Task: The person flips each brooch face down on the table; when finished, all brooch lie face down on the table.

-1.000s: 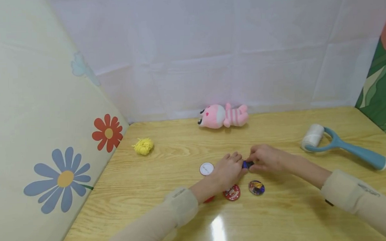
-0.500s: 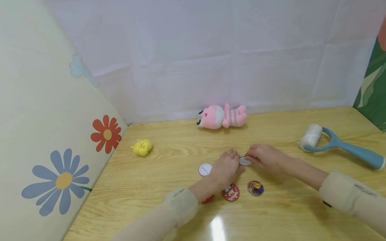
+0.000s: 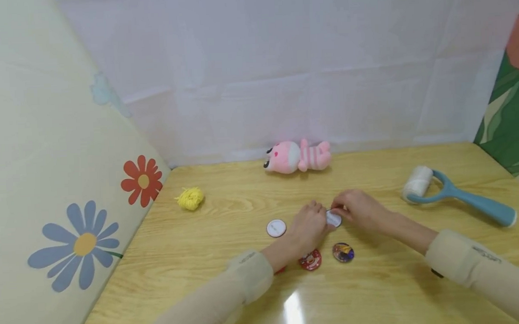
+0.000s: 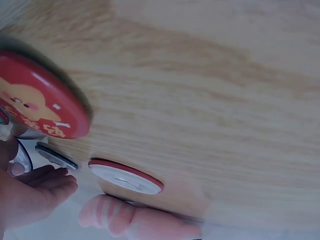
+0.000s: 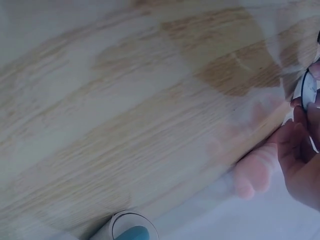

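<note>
A round button badge, its white back up and its rim dark, is between my two hands in the head view. My right hand pinches its far right edge with curled fingers. My left hand grips the near left side with its thumb; in the left wrist view its other fingers are loosely bent. The right wrist view shows the badge edge-on between fingertips. Beside the left fingers, a dark-rimmed badge lies on the table, hidden in the head view.
A white-backed badge, a red badge and a dark colourful badge lie around the hands. A pink plush toy lies at the back, yellow yarn at left, a blue-handled lint roller at right.
The badge between my hands has turned from its dark blue face to its white back. Both hands have shifted slightly, staying close together.
</note>
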Demonstrator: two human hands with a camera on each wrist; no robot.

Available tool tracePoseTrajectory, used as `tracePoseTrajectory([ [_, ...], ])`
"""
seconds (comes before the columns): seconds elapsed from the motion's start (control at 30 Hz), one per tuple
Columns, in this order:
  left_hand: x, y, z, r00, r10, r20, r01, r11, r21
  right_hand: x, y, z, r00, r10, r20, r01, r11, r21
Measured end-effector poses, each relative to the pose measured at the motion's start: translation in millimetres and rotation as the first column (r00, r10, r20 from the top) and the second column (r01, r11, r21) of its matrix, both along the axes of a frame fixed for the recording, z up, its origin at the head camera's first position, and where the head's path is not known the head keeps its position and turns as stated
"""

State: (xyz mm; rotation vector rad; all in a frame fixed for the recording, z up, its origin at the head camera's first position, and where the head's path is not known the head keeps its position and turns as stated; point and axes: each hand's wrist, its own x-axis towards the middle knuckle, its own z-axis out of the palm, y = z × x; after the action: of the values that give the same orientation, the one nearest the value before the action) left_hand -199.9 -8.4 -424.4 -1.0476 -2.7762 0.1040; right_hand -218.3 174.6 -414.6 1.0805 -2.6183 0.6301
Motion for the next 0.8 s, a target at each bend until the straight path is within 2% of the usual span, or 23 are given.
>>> tracePoseTrajectory([
  [0.43,-1.3,1.2,-3.9,1.0,0.005,0.004,-0.005,0.998,-0.058,1.7,0,-2.9,0.99,-0.078,0.118,0.077,0.997,0.016],
  [0.6,-0.5,1.3,-3.1,1.0,-0.008,-0.006,0.007,0.998,-0.063,1.8,1,-4.1,0.988,-0.074,0.136,0.069,0.997,0.04],
  [0.7,0.4,-1.3,-0.2,1.0,-0.009,0.021,0.01,0.999,-0.047,2.5,1,-3.7,0.99,-0.067,0.125,0.062,0.997,0.05],
  [0.8,6.3,-11.7,10.0,0.999,-0.002,0.051,0.002,1.0,0.001,3.8,-2,-2.0,0.991,-0.086,0.106,0.081,0.995,0.057],
])
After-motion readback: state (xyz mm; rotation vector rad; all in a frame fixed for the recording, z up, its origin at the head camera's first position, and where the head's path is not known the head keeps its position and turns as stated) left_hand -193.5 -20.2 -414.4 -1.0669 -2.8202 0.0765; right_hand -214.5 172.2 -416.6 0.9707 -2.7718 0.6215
